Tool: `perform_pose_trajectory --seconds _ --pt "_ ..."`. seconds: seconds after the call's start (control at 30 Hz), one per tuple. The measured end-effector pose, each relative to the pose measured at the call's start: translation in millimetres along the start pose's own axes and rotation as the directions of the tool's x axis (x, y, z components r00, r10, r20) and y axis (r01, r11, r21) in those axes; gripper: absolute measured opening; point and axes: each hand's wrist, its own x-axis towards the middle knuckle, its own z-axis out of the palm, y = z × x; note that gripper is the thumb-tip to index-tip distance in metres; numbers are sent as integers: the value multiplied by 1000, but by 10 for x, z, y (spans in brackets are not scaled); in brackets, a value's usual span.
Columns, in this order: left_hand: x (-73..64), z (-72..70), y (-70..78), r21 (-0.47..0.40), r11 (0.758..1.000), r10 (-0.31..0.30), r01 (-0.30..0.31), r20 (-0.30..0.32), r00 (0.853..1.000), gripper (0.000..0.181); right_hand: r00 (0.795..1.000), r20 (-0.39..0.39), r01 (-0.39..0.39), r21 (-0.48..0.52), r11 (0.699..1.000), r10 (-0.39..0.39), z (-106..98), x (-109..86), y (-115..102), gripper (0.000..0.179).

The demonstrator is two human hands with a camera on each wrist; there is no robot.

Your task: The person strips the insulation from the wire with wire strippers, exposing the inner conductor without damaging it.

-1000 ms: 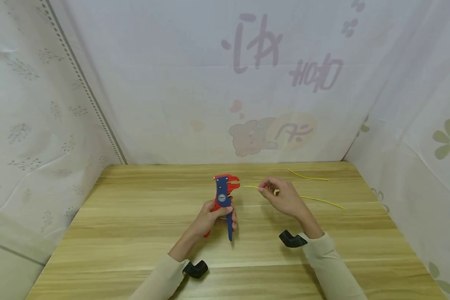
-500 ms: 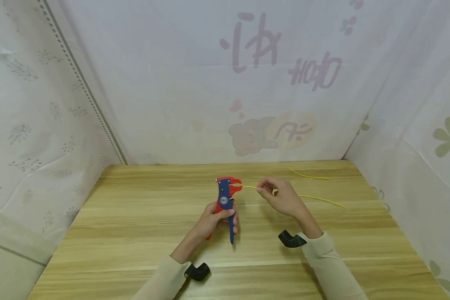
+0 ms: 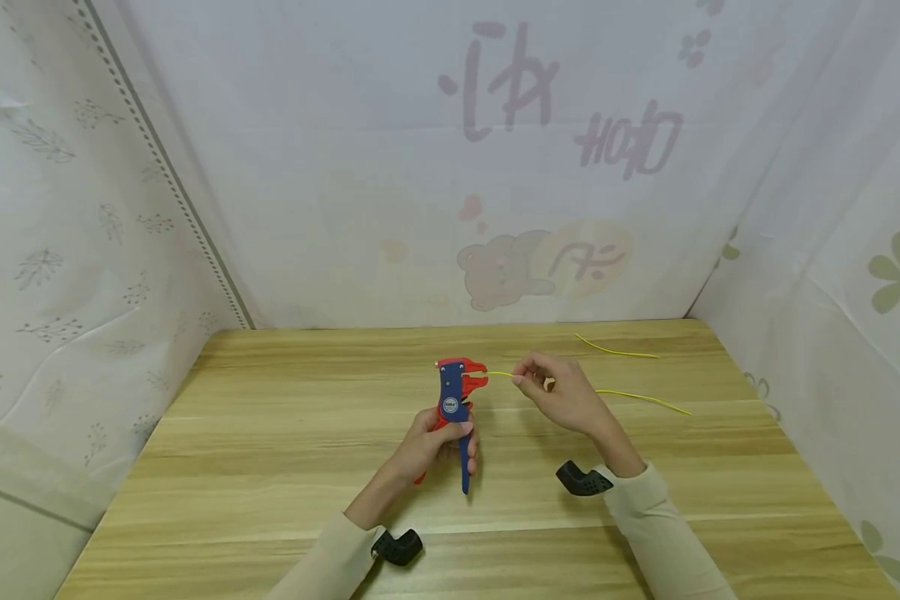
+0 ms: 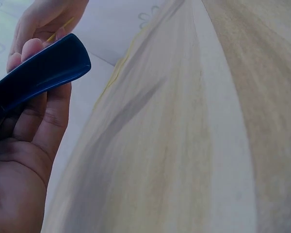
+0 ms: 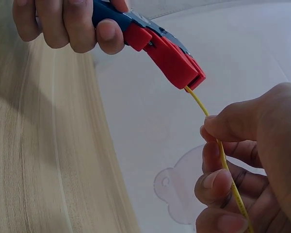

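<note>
Wire stripper (image 3: pixel 450 390): red and blue, held up off the tabletop; head end away from the person, red tips parted and facing right.
Left hand (image 3: pixel 420 450): thumb and fingers wrapped round the handles of the wire stripper.
Right hand (image 3: pixel 566 396): right of the wire stripper, fingers curled, thumb and fingertips pinching the held wire.
Held wire (image 3: pixel 501 373): yellow, thin; spans from the right hand to the red tips of the wire stripper.
Trailing length (image 3: pixel 645 398): yellow, beyond the right hand, farther right of the wire stripper; head view leaves unclear whether it continues the held wire.
Spare wire (image 3: pixel 613 352): yellow, slightly bowed, on the tabletop, well right of the wire stripper and farther back.
Head view only: round pale badge (image 3: pixel 451 406) on the wire stripper's blue body; whole layout.
Right wrist view only: held wire crossing the curled fingers; its far end meeting the red tips, depth of entry not discernible.
Left wrist view only: hollow inner face of the blue handle (image 4: pixel 51 70).
Black fittings (image 3: pixel 397 547): one at each beige sleeve cuff, nearer the person than the wire stripper.
Tabletop (image 3: pixel 270 467): pale wood grain, beneath the wire stripper.
Back cloth (image 3: pixel 307 208): behind the wire stripper; pale, printed bear, hearts, lettering.
Left cloth (image 3: pixel 82 292): leaf sprays, dotted border.
Right cloth (image 3: pixel 810 233): green flowers.
</note>
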Motion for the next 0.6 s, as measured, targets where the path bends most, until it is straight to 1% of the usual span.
perform_pose_trajectory --seconds 0.17,0.27,0.4,0.6 --pt "4 12 -13 -4 1000 -9 9 -8 1000 32 1000 -3 8 5 1000 -8 12 1 -5 6" --pt "7 14 -25 -2 1000 -4 4 -11 1000 34 1000 -1 17 12 1000 -17 19 2 -3 8" --pt "6 19 -36 -8 1000 2 -2 -12 1000 30 1000 6 31 24 999 -31 25 4 -11 9" --pt "0 33 -29 -6 1000 5 -5 -16 1000 29 1000 14 21 44 999 -21 28 7 -40 5"
